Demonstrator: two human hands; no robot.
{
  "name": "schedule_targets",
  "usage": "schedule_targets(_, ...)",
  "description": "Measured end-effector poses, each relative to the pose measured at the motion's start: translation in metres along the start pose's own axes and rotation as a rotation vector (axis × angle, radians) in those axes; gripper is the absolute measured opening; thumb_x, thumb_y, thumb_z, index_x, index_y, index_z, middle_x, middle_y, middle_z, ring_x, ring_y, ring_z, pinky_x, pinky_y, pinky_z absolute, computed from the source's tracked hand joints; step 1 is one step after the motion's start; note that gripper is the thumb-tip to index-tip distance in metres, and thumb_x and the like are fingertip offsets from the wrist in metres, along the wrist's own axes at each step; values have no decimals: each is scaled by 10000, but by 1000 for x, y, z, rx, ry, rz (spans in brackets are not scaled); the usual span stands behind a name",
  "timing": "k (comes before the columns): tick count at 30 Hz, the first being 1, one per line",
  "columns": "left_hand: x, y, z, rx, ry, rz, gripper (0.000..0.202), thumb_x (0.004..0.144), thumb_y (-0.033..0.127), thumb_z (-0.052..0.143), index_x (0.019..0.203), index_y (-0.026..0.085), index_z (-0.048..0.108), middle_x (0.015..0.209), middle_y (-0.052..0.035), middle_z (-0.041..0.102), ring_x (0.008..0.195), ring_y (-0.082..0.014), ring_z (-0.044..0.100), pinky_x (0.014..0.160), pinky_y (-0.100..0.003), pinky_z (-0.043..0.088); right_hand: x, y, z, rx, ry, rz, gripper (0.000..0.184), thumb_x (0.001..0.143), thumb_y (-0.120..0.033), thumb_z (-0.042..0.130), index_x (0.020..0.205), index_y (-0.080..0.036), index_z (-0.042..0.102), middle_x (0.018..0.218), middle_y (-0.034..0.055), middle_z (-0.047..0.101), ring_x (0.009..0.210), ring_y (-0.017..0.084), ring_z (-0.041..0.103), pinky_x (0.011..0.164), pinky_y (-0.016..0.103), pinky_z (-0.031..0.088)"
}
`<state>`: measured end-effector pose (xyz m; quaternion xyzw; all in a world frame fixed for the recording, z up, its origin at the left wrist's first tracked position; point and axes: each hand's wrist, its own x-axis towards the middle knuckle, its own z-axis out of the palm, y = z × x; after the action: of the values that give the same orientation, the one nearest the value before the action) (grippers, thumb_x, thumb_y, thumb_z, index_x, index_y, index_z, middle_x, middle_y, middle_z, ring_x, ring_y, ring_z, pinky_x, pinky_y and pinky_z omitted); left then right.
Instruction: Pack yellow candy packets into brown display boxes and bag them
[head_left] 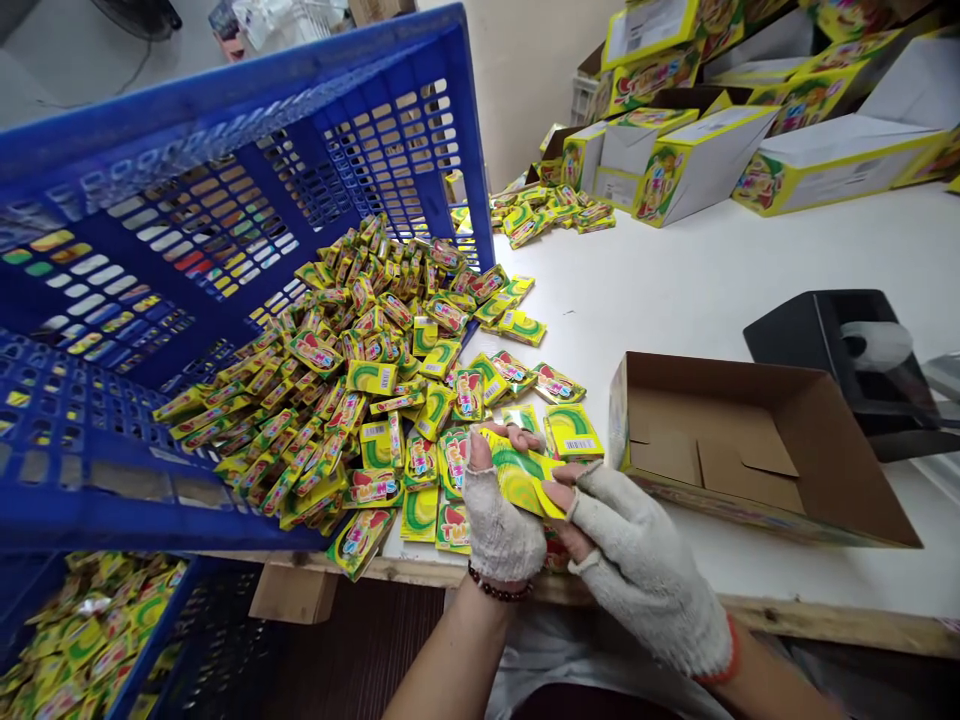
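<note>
Both of my hands wear white knitted gloves with bare fingertips. My left hand (501, 525) wraps round a small yellow-and-green pack (517, 475) above the table's front edge. With thumb and fingertips, my right hand (645, 560) pinches the right end of that pack. Whether it is one pack or a few held together I cannot tell. Under and left of my hands lie many loose packs (375, 487) of the same kind, some showing a watermelon picture. They spill in a heap from a tipped blue plastic crate (469, 130) onto the white table (570, 300).
Right of my hands stands an open cardboard display box (750, 390) with a bare brown inside. Behind it is a black tape dispenser (817, 330). Printed boxes (712, 160) are stacked at the back right. A lower crate (150, 640) holds more packs at bottom left.
</note>
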<state>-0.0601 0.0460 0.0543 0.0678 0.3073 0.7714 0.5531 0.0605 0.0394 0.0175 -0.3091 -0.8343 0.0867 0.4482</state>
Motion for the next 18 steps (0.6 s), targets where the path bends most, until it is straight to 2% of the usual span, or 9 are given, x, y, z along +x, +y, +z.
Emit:
schedule_targets(6,-4,-1,-2,40,-55,33,495,685,661,781,790,232,555,750,23,520,760,-146,589,781,-302,550,-6,1,2,106,72,-35,412,871,-84,577,1242,-243,662,1122,99,693,1041,199,677,889,314,587)
schedule_targets(10,-8,-7,-8,35,-124,61,494,662,665,805,797,237,600,770,7,538,774,-149,586,791,-301,553,-4,-1,1,84,36,-25,481,884,-83,535,1316,-268,636,1096,99,710,1002,204,695,833,311,605)
schedule_targets(12,-10,-9,-10,74,-144,116,487,662,662,806,812,242,613,783,3,547,788,-154,590,810,-299,552,-3,-1,1,38,15,-9,504,886,-85,521,1350,-254,622,1094,111,722,1001,222,703,840,339,613)
schedule_targets(14,-11,-10,-11,128,-148,166,484,653,646,819,830,248,609,798,5,547,805,-160,599,819,-295,552,-2,-2,0,9,-14,8,531,878,-80,502,1373,-236,612,1102,119,732,1011,237,707,858,361,616)
schedule_targets(18,-12,-9,-14,212,-123,165,479,663,651,798,827,261,573,809,3,542,803,-183,603,814,-349,564,-2,-3,-6,-2,-93,-20,580,852,-68,472,1399,-215,596,1117,125,741,1008,239,707,859,355,615)
